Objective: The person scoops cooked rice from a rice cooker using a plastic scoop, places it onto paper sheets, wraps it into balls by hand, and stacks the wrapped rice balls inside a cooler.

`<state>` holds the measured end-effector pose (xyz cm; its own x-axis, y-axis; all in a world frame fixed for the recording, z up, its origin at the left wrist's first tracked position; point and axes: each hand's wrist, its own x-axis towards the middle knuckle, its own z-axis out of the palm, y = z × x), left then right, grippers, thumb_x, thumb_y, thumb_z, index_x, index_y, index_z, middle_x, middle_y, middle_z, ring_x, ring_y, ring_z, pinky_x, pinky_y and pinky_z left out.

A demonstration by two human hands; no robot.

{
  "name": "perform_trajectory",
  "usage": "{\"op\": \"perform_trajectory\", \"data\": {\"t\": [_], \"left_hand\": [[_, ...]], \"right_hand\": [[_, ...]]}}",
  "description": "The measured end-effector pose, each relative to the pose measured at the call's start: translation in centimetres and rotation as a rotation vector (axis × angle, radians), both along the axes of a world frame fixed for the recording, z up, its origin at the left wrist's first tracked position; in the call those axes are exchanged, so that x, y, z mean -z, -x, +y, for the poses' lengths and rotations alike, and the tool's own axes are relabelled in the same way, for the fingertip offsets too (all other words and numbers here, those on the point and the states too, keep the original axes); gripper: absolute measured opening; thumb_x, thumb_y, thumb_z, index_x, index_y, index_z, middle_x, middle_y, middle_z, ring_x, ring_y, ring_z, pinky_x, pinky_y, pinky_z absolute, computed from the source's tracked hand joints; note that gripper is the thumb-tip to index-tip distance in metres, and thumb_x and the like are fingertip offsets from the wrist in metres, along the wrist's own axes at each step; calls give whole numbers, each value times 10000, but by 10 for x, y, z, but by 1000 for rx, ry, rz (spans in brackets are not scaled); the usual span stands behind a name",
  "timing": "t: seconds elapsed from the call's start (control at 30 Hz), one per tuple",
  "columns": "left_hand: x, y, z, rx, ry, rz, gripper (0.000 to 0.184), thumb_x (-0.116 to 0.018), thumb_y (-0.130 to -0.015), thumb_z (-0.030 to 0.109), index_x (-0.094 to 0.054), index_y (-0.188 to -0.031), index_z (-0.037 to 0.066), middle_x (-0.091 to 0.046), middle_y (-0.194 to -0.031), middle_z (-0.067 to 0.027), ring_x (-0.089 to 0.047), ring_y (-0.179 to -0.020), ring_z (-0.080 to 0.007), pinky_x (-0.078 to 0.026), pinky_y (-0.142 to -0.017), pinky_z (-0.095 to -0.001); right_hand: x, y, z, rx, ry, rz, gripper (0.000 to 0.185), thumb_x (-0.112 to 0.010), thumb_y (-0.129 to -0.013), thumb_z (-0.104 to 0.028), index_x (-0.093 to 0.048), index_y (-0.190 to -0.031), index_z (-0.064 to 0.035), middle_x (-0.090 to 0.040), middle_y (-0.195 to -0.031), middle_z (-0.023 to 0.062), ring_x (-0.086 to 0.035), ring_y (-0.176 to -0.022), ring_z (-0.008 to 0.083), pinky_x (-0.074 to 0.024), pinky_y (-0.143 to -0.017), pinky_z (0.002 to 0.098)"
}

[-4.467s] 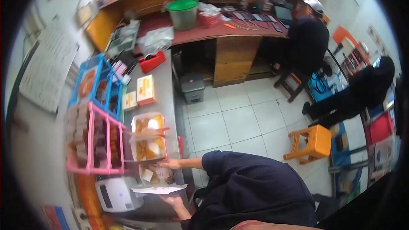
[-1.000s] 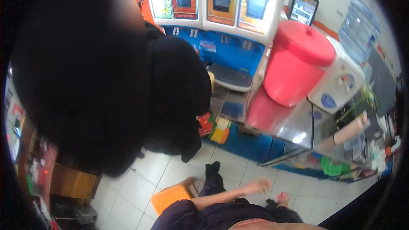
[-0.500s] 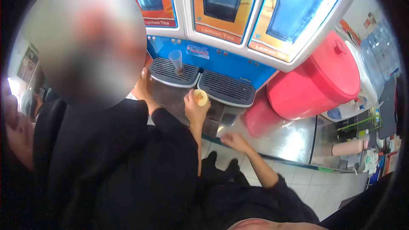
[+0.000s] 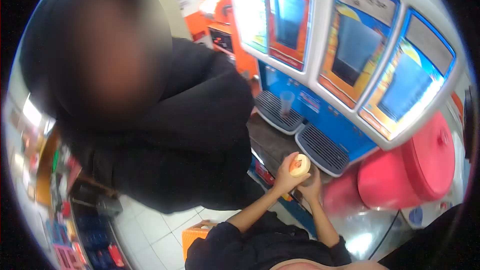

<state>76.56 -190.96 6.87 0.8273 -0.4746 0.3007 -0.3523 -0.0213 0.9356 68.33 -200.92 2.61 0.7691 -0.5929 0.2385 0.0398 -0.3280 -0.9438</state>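
Observation:
My left hand [image 4: 286, 177] is closed around a small round container with a pale yellow top [image 4: 300, 165] and an orange-brown mark on it. Close against its lower right side is my right hand [image 4: 311, 186], fingers curled around its lower part. The container's body is mostly hidden by my hands. Both hands are in front of the drink dispenser's right drip tray [image 4: 322, 150]. On the left drip tray [image 4: 279, 112] a clear plastic cup [image 4: 286, 103] stands upright.
A co-worker in black [image 4: 195, 135] stands close on my left. The drink dispenser [image 4: 312, 82] stands ahead, with a large pink lidded drum [image 4: 405, 170] to its right. An orange crate [image 4: 196, 236] sits on the tiled floor [image 4: 165, 240] below.
My view has swung left. My right hand, earlier apart from the container, has come up against it beside my left. The co-worker's hand near the left drip tray is out of sight.

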Motion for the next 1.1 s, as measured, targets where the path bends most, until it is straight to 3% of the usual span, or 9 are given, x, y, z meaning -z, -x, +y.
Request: {"op": "perform_trajectory", "data": {"t": [0.13,0.23,0.3,0.43,0.53,0.7,0.83,0.97,1.1], "left_hand": [[7,-8,-1,8,418,258,590,-635,-782,228,-352,-1264,38,-508,-1092,-92,-515,-950,-174,-437,-795,-279],[-11,-11,2,39,512,469,515,-505,-870,305,-305,-1289,83,-523,-1068,-88,-513,-847,-103,-439,-676,-224],[-11,-16,3,58,467,450,514,-440,-888,378,-312,-1287,79,-523,-1068,-88,-525,-849,-126,-448,-682,-247],[-2,-19,6,73,504,648,568,-363,-889,459,-365,-1266,35,-515,-1138,-116,-535,-844,-159,-454,-688,-292],[-12,-15,2,35,500,669,575,-341,-893,465,-369,-1267,29,-498,-1184,-129,-537,-838,-156,-453,-677,-291],[-21,-12,-4,36,475,683,550,-318,-902,454,-355,-1274,51,-494,-1188,-123,-539,-804,-150,-442,-665,-280],[-26,-12,-5,62,469,694,543,-315,-903,452,-357,-1272,55,-491,-1190,-118,-539,-800,-144,-435,-674,-278],[-18,-16,3,100,443,732,546,-318,-902,454,-354,-1272,53,-493,-1186,-116,-538,-798,-142,-431,-671,-273],[-33,-5,-5,69,486,568,562,-337,-892,472,-361,-1261,48,-497,-1175,-116,-546,-767,-140,-436,-647,-262]], "right_hand": [[-73,31,-3,-73,49,-85,859,-826,-455,-182,-434,-1195,7,-547,-1121,146,-532,-1038,241,-418,-891,351],[-125,50,-10,-286,154,-89,878,-841,-414,-214,-462,-1170,21,-549,-1116,144,-540,-1023,232,-423,-887,347],[-155,56,-7,-332,-9,-128,886,-845,-394,-249,-479,-1153,26,-543,-1122,148,-542,-1023,233,-424,-889,346],[-215,64,-17,-377,396,-220,862,-850,-465,-341,-476,-1136,50,-554,-1107,173,-563,-983,265,-438,-857,354],[-241,72,-17,-341,418,-267,764,-812,-547,-347,-490,-1117,45,-561,-1099,187,-569,-964,304,-453,-816,362],[-275,88,-16,-330,613,-378,478,-684,-726,-220,-504,-1088,35,-589,-1053,178,-586,-925,296,-436,-804,380],[-301,98,-8,-266,707,-442,578,-748,-622,-322,-562,-1069,-6,-610,-1025,100,-597,-902,235,-396,-822,374],[-315,100,0,-164,736,-582,359,-680,-715,-227,-606,-1016,-46,-633,-990,95,-609,-890,227,-403,-817,358],[-325,98,-4,-150,865,-706,266,-656,-743,-179,-615,-996,-108,-635,-1001,93,-612,-903,243,-432,-807,353]]}}
